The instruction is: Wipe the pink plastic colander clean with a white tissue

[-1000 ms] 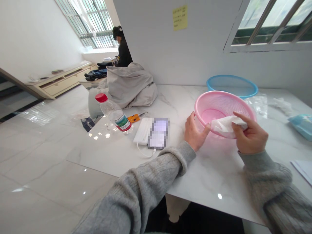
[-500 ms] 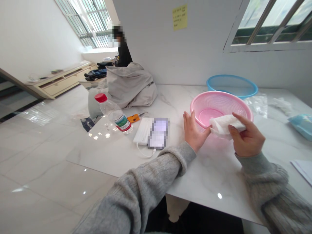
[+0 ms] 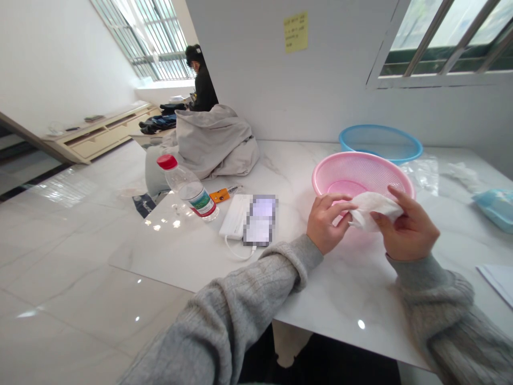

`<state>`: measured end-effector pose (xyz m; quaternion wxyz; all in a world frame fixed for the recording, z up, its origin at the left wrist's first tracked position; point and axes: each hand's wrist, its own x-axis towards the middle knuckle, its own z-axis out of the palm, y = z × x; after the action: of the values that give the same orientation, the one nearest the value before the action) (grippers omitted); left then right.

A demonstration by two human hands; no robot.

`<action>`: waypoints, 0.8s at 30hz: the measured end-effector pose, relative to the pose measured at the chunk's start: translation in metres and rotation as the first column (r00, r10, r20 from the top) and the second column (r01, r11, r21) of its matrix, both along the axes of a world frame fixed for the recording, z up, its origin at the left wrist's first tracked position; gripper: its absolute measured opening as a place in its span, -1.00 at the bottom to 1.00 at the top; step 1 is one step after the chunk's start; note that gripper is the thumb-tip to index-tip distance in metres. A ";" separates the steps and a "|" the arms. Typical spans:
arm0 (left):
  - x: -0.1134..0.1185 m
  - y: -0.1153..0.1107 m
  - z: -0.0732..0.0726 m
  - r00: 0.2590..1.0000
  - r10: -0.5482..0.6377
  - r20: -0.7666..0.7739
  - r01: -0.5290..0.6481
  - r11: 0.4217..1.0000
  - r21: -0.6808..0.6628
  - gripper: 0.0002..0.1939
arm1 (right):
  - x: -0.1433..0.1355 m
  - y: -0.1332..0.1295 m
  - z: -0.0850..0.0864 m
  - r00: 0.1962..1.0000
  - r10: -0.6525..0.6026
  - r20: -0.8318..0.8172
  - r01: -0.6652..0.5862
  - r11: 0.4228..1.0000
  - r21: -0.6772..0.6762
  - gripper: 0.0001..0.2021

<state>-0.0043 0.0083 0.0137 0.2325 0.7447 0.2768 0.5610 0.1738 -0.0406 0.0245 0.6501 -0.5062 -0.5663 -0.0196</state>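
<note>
A white wipe (image 3: 372,209), folded and creased, is stretched between my two hands above the near rim of a pink mesh basket (image 3: 360,159). My left hand (image 3: 329,220) pinches the wipe's left end between thumb and fingers. At its other end, my right hand (image 3: 412,227) grips the wipe with the thumb in front and the fingers behind. The basket stands on the white marbled table (image 3: 332,299), and its near wall is partly hidden by the wipe and hands.
Behind stands a blue mesh basket (image 3: 380,144), with clear plastic wrapping (image 3: 422,174) beside it. A light-blue packet (image 3: 497,206) lies at the right. To my left are a phone (image 3: 260,220), a white power bank (image 3: 236,216), a red-capped bottle (image 3: 196,195) and grey cloth (image 3: 216,141). A person (image 3: 203,80) is farther back.
My left hand's fingers have closed from spread to a pinch on the wipe's left end. The wipe has bunched up slightly, and my right hand has shifted little.
</note>
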 end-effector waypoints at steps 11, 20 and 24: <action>-0.002 -0.012 0.013 0.981 -0.188 -0.053 0.186 0.982 -0.034 -0.74 | -0.006 0.003 0.006 0.991 0.052 -0.119 -0.036 0.991 0.131 -0.24; 0.003 -0.004 0.005 0.989 -0.072 0.131 0.094 0.982 -0.166 -0.63 | 0.002 0.003 -0.011 0.984 0.162 -0.068 -0.162 0.987 0.013 -0.15; 0.000 -0.001 0.007 0.987 -0.021 0.161 0.059 0.971 -0.230 -0.58 | 0.002 0.005 -0.003 0.992 0.079 -0.098 -0.070 0.993 0.092 -0.19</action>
<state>-0.0043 0.0070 0.0204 0.3512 0.6707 0.3068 0.5768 0.1757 -0.0356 0.0218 0.7002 -0.4556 -0.5496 0.0054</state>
